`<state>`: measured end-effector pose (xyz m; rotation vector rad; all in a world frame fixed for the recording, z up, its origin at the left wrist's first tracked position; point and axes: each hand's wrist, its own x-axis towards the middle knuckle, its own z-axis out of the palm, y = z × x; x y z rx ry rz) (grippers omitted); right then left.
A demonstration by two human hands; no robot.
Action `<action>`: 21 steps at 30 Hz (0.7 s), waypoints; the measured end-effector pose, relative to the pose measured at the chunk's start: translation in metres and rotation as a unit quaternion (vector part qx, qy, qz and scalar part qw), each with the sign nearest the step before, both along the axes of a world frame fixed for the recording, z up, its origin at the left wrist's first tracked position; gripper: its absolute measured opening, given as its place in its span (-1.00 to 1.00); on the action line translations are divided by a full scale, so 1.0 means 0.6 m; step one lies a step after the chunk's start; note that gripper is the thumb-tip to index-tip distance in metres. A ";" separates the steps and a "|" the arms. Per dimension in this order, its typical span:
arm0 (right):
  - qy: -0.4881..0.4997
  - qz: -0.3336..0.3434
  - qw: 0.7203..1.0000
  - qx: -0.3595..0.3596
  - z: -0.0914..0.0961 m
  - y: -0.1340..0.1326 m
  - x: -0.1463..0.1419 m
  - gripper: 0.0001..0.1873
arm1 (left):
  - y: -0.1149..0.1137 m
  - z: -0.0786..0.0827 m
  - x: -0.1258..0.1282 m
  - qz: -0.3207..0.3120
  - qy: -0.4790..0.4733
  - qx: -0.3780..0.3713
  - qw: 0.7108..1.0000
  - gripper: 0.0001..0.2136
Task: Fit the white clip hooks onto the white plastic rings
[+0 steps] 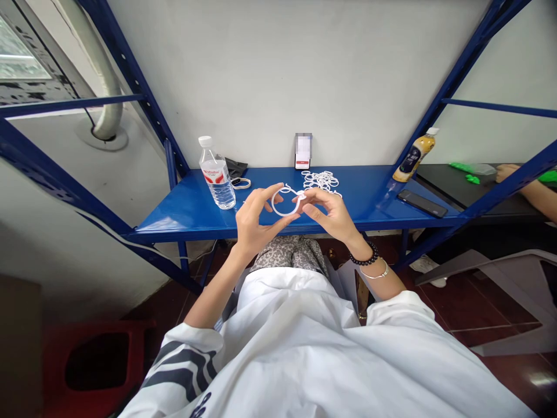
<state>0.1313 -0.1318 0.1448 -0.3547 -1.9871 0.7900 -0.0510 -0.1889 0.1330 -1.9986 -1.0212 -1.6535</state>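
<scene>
A white plastic ring point(285, 203) is held up between both hands just above the front edge of the blue shelf point(183, 212). My left hand point(255, 217) pinches the ring's left side with thumb and fingers. My right hand point(328, 212) pinches the ring's right side, where a small clasp sits. Behind the hands a pile of several more white rings point(321, 180) lies on the shelf.
A water bottle point(216, 173) stands at the left, with a ring-shaped object point(241, 183) beside it. A small red-and-white box point(303, 152) leans on the wall. A yellow drink bottle point(415, 155) and a black phone point(422, 203) lie right. Another person's arm point(533, 188) shows at far right.
</scene>
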 end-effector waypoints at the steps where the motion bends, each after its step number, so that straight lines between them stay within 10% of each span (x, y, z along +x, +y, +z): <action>1: -0.004 0.008 1.000 -0.020 -0.001 -0.001 -0.001 -0.71 | 0.002 -0.002 0.001 0.004 0.004 0.002 1.000 -0.55; 12: 0.049 -0.035 0.994 -0.090 0.002 0.011 0.000 -0.76 | 0.005 -0.003 0.010 -0.097 -0.067 -0.100 0.988 -0.85; 21: 0.043 -0.020 0.992 -0.118 0.004 0.010 0.008 -0.75 | -0.003 0.010 0.012 -0.290 -0.217 -0.307 0.880 -0.77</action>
